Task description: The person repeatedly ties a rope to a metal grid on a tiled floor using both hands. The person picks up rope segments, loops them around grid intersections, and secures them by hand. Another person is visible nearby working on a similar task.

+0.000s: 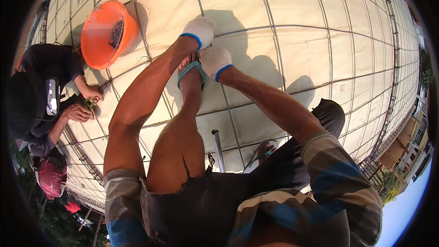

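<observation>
My left hand (200, 29), in a white knit glove with a blue cuff, is curled closed over a crossing of the steel bar grid (276, 41). Just below it my right hand (215, 61), gloved the same way, is also closed, close by the toes of my sandalled foot (191, 74). Whatever the fingers grip is hidden by the gloves. The bars run over cream sheeting (302, 0), and the shadows of my arms fall across it. A grey metal tube (218, 152) stands up between my legs.
An orange bucket (109, 34) with dark bits inside stands at the upper left. Beside it a co-worker (36, 91) in dark clothes works at the bars with bare hands (84, 103). Another person (51, 174) in maroon is farther back. My other sandalled foot (265, 151) rests at the right.
</observation>
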